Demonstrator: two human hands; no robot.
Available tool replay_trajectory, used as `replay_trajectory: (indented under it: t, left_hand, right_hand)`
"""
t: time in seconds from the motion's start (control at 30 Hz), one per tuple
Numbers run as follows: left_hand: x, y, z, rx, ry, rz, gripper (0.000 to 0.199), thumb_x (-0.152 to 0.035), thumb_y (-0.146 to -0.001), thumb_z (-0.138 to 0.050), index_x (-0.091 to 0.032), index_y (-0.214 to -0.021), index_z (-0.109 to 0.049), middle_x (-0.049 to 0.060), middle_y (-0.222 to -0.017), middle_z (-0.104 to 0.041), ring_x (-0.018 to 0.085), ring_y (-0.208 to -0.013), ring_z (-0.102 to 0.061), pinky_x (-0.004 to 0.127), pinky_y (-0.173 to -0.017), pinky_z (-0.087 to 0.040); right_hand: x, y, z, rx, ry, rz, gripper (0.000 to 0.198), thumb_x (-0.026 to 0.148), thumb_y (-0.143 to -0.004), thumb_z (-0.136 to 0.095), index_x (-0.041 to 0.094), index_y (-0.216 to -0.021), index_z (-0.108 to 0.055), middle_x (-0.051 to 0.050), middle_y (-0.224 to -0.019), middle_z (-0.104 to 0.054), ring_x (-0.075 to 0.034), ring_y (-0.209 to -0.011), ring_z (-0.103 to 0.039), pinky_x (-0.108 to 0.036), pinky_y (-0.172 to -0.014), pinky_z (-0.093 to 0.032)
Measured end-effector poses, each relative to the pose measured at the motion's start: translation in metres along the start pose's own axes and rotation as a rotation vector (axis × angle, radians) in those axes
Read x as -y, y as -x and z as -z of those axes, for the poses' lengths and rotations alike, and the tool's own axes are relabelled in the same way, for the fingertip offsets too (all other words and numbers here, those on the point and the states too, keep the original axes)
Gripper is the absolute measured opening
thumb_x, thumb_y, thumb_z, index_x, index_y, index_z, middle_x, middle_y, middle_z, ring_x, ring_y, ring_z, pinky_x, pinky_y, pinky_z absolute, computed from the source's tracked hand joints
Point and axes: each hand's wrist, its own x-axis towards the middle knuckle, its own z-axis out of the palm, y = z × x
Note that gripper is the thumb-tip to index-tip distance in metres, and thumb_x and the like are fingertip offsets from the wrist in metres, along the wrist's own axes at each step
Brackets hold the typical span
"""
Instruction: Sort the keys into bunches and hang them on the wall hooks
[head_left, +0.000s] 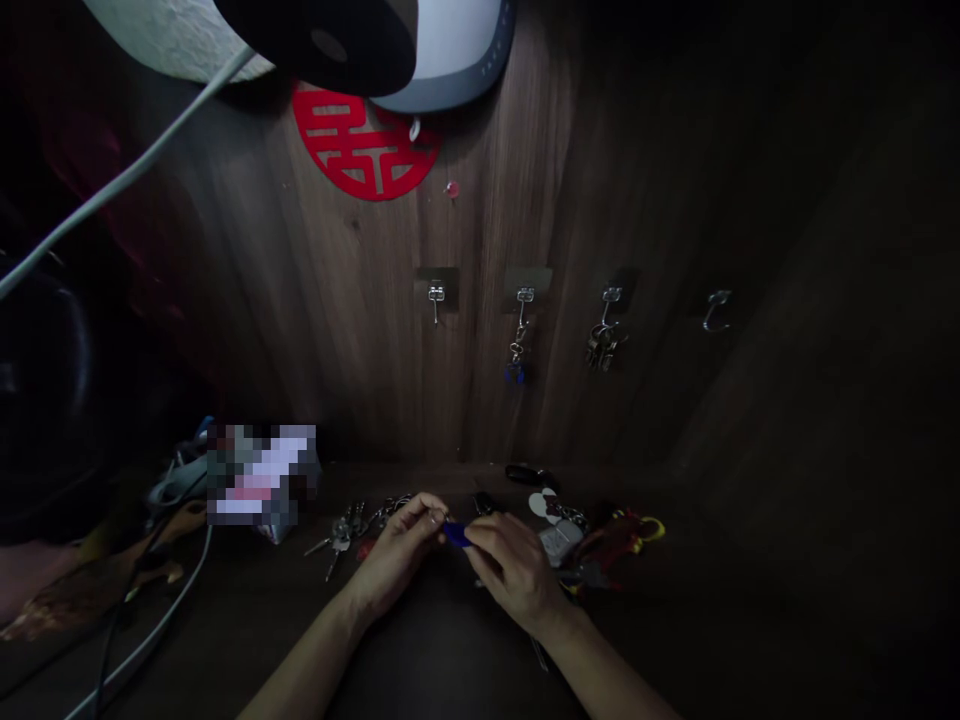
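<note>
Between my two hands is a small blue key fob (456, 535), low over the dark shelf. My right hand (517, 565) pinches its right end between thumb and fingers. The fingertips of my left hand (405, 548) are closed at the left end, by what may be a ring; that detail is too small to make out. Loose metal keys (341, 535) lie just left of my left hand. Beyond my right hand are a grey rounded fob (560, 542), white discs (541, 504) and a black key fob (531, 475).
Several metal hooks are fixed to the wooden back panel (360, 330). A keyring with a blue fob (515, 372) hangs on one, a key bunch (602, 347) on another. A red-yellow item (626, 530) lies right. Cables (176, 610) and a blurred-out box (262, 480) are left; caps hang above.
</note>
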Motion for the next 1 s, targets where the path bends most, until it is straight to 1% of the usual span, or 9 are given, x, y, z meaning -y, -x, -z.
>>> replay_trajectory:
  t: [0.07, 0.13, 0.2, 0.3, 0.37, 0.53, 0.7, 0.87, 1.0]
  left_hand:
    - [-0.001, 0.001, -0.001, -0.001, -0.016, 0.013, 0.027, -0.039, -0.07, -0.072, -0.019, -0.083, -0.06, -0.002, -0.075, -0.055, 0.01, -0.068, -0.048, 0.022, -0.067, -0.037]
    - [-0.001, 0.002, -0.001, -0.002, -0.048, 0.03, 0.03, -0.039, -0.069, -0.073, -0.02, -0.089, -0.061, -0.002, -0.076, -0.055, 0.01, -0.068, -0.049, 0.022, -0.067, -0.038]
    - [0.0, 0.001, -0.001, 0.01, -0.068, 0.033, 0.029, -0.038, -0.069, -0.073, -0.019, -0.088, -0.062, -0.003, -0.075, -0.054, 0.01, -0.068, -0.049, 0.021, -0.067, -0.038]
    - [0.003, -0.001, 0.001, 0.014, -0.059, 0.029, 0.027, -0.039, -0.069, -0.073, -0.017, -0.081, -0.062, -0.003, -0.07, -0.054, 0.009, -0.066, -0.049, 0.021, -0.066, -0.038]
    - [0.004, -0.002, 0.001, 0.003, -0.053, 0.034, 0.028, -0.04, -0.069, -0.073, -0.017, -0.08, -0.062, -0.003, -0.067, -0.055, 0.01, -0.065, -0.05, 0.022, -0.066, -0.039]
    - [0.002, -0.002, 0.002, -0.015, 0.024, 0.049, 0.029, -0.035, -0.066, -0.076, -0.016, -0.086, -0.065, -0.002, -0.069, -0.058, 0.01, -0.067, -0.055, 0.025, -0.074, -0.043]
    - [0.0, -0.001, 0.004, -0.05, 0.143, 0.07, 0.033, -0.025, -0.061, -0.081, -0.016, -0.09, -0.067, 0.0, -0.078, -0.065, 0.01, -0.072, -0.059, 0.027, -0.082, -0.044]
    - [0.0, -0.002, 0.005, -0.078, 0.14, 0.084, 0.035, -0.021, -0.062, -0.081, -0.015, -0.094, -0.068, 0.001, -0.082, -0.068, 0.011, -0.074, -0.062, 0.028, -0.084, -0.045]
    - [0.001, -0.003, 0.005, -0.083, 0.116, 0.072, 0.037, -0.023, -0.061, -0.081, -0.016, -0.094, -0.068, 0.002, -0.083, -0.069, 0.012, -0.075, -0.063, 0.028, -0.084, -0.045]
  right_hand:
    - [0.001, 0.001, -0.003, -0.019, -0.019, -0.083, 0.01, 0.015, -0.087, -0.048, 0.021, -0.09, -0.055, -0.003, -0.077, -0.064, -0.015, -0.07, -0.062, -0.029, -0.066, -0.049]
    - [0.001, 0.002, -0.006, -0.044, -0.062, -0.206, 0.007, 0.019, -0.086, -0.047, 0.021, -0.087, -0.054, -0.002, -0.072, -0.063, -0.015, -0.064, -0.061, -0.027, -0.062, -0.049]
    - [0.002, 0.002, -0.008, -0.046, -0.158, -0.329, 0.009, 0.022, -0.086, -0.048, 0.021, -0.094, -0.052, -0.001, -0.07, -0.064, -0.014, -0.061, -0.062, -0.025, -0.058, -0.05]
    - [0.004, 0.0, -0.008, -0.001, -0.355, -0.467, 0.022, 0.023, -0.086, -0.048, 0.021, -0.108, -0.049, 0.001, -0.068, -0.065, -0.012, -0.055, -0.062, -0.023, -0.055, -0.051]
    - [0.005, -0.003, -0.006, 0.019, -0.449, -0.522, 0.021, 0.025, -0.087, -0.048, 0.02, -0.107, -0.05, 0.001, -0.069, -0.066, -0.012, -0.054, -0.063, -0.022, -0.054, -0.051]
    - [0.005, -0.006, -0.004, -0.012, -0.508, -0.535, 0.017, 0.027, -0.084, -0.051, 0.02, -0.1, -0.052, 0.001, -0.067, -0.066, -0.015, -0.062, -0.066, -0.025, -0.059, -0.052]
    - [0.002, -0.004, -0.009, -0.035, -0.533, -0.544, 0.02, 0.025, -0.081, -0.055, 0.021, -0.1, -0.05, 0.001, -0.072, -0.066, -0.014, -0.061, -0.066, -0.024, -0.057, -0.051]
    - [-0.003, -0.001, -0.014, -0.031, -0.533, -0.54, 0.024, 0.027, -0.08, -0.057, 0.021, -0.102, -0.051, 0.001, -0.073, -0.066, -0.014, -0.062, -0.066, -0.025, -0.056, -0.053]
    - [-0.006, -0.001, -0.016, -0.055, -0.522, -0.532, 0.024, 0.028, -0.08, -0.058, 0.02, -0.102, -0.053, 0.001, -0.072, -0.067, -0.014, -0.059, -0.066, -0.025, -0.054, -0.053]
